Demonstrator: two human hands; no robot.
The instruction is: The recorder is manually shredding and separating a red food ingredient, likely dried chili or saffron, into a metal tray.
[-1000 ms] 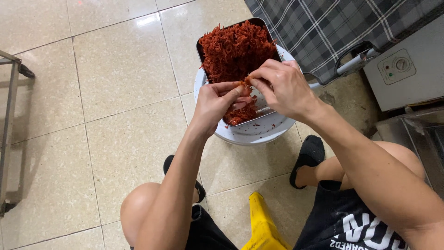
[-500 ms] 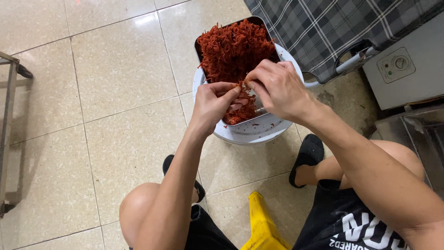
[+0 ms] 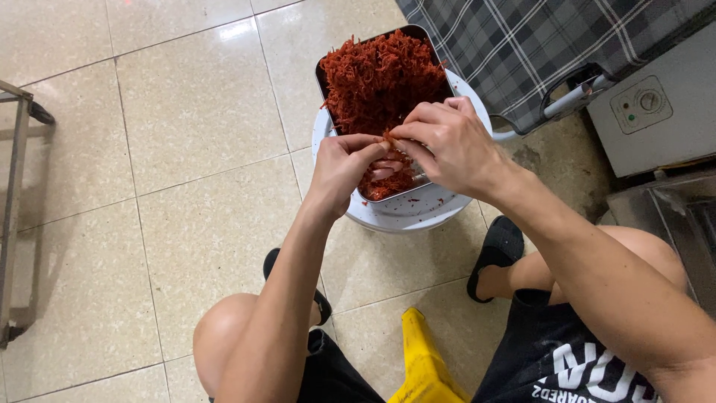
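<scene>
A metal tray (image 3: 428, 45) heaped with red shredded food (image 3: 377, 75) rests on a white round stool or bucket lid (image 3: 406, 216) on the tiled floor. My left hand (image 3: 343, 164) and my right hand (image 3: 447, 142) meet over the tray's near end. Both pinch the same small clump of red shreds (image 3: 389, 139) between thumb and fingertips, fingers touching each other. The near part of the tray is hidden under my hands.
A plaid cloth (image 3: 522, 52) covers something at the upper right, with a grey appliance (image 3: 656, 112) beside it. A metal frame (image 3: 15, 216) stands at the left edge. My knees, black sandals (image 3: 496, 250) and a yellow stool (image 3: 425, 366) lie below.
Both hands stay together over the tray's near end, with small finger movements on the clump of shreds. The view has shifted slightly.
</scene>
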